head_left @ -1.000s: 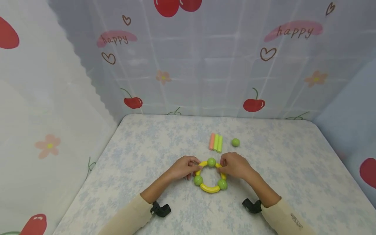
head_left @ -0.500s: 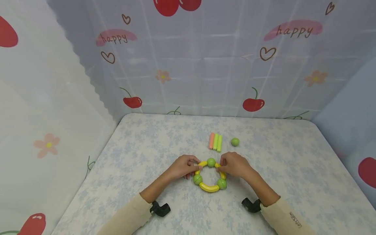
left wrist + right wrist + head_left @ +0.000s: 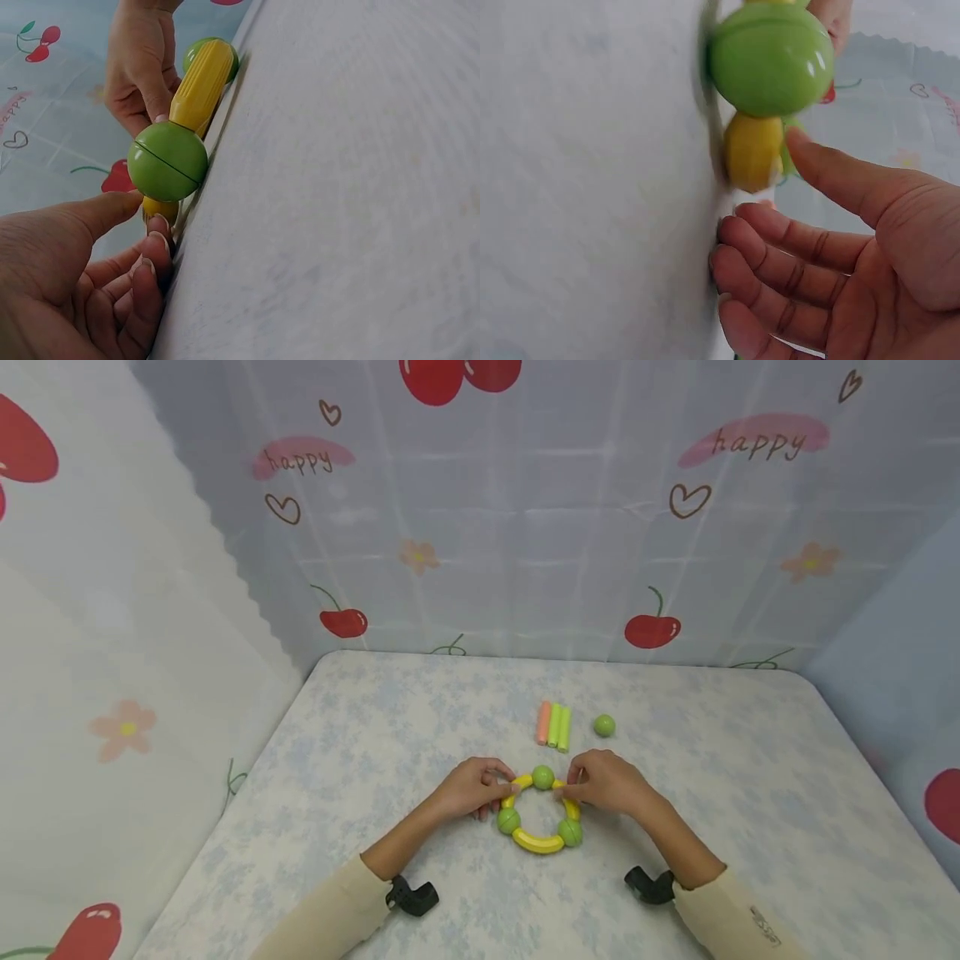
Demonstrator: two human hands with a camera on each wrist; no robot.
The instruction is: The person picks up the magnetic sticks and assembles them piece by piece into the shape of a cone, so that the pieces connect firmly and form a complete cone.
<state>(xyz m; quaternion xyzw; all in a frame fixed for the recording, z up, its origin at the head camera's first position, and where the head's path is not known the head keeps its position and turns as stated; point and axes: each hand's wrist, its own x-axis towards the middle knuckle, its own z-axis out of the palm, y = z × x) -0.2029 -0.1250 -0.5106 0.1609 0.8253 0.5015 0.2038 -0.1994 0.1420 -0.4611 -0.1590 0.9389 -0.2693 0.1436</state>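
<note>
A toy ring of yellow curved rods (image 3: pixel 538 842) joined by green balls (image 3: pixel 571 832) lies on the table before me. My left hand (image 3: pixel 471 789) pinches the yellow rod at the ring's upper left, thumb above and fingers beneath. At the upper right, my right hand (image 3: pixel 609 781) has its thumb on another yellow rod and its fingers loosely curled around the outer side. In the right wrist view, the thumb (image 3: pixel 832 172) reaches that rod while a gap shows below it. The left wrist view has a green ball (image 3: pixel 167 161) just past the left thumb.
Behind the ring lie a pink rod (image 3: pixel 543 723) and two lime rods (image 3: pixel 558 727), side by side. A loose green ball (image 3: pixel 604 725) sits to their right. A patterned cloth covers the table (image 3: pixel 390 718); printed curtains (image 3: pixel 487 527) enclose its back and sides.
The head view shifts slightly, and my right forearm sits a touch further right. Both hands stay at the ring, which keeps its shape and place.
</note>
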